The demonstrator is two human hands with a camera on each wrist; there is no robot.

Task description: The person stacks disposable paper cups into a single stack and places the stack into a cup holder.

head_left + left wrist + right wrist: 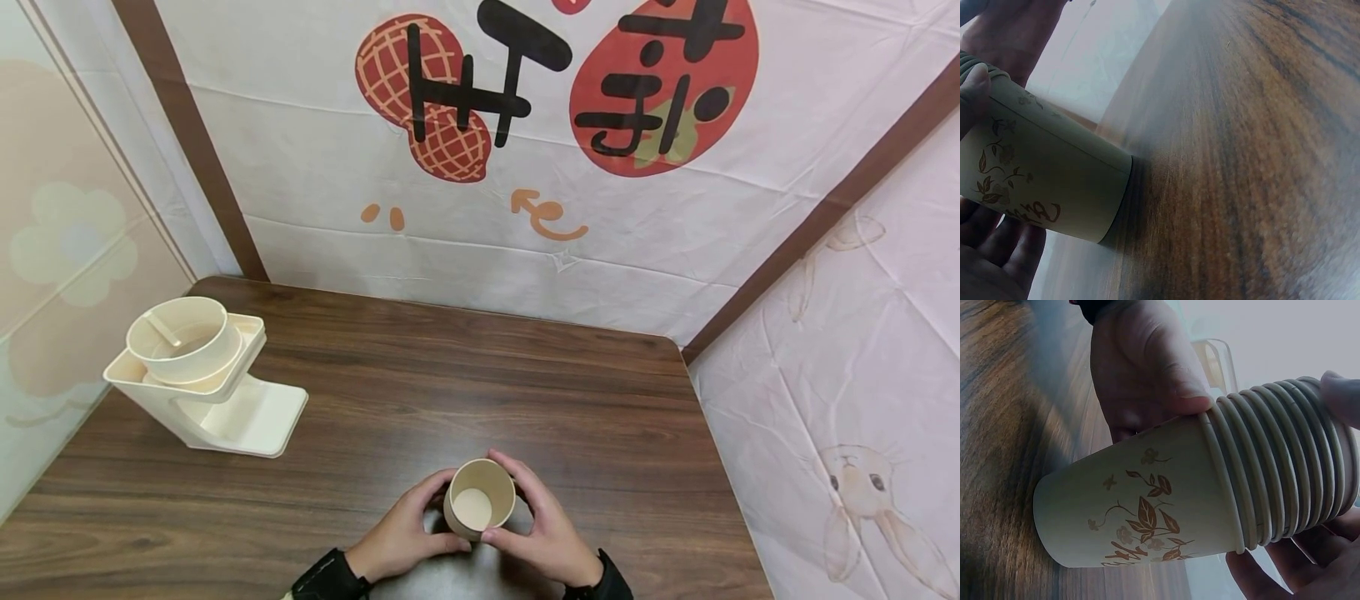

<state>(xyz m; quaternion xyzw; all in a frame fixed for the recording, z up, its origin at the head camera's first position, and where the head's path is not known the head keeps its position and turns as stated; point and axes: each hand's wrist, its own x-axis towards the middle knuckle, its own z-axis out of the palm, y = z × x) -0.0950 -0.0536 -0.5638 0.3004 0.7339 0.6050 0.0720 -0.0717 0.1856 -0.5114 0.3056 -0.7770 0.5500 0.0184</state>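
Between the two hands stands a stack of nested paper cups point(479, 497), pale beige with a brown floral print. In the head view I look down into the top cup. Several rolled rims point(1272, 462) show one above another in the right wrist view. The left hand point(408, 533) holds the stack from the left, its thumb by the lowest rim. From the other side the right hand point(546, 527) grips it higher up, thumb and fingers around the upper rims. The stack's base meets the wooden tabletop in the left wrist view point(1085, 187).
On the left of the brown table point(480, 383) stands a cream two-level stand point(258, 417). A round cream container point(187, 367) with a bar inside sits in its upper tray. Printed cloth point(300, 192) hangs behind the table and along both sides.
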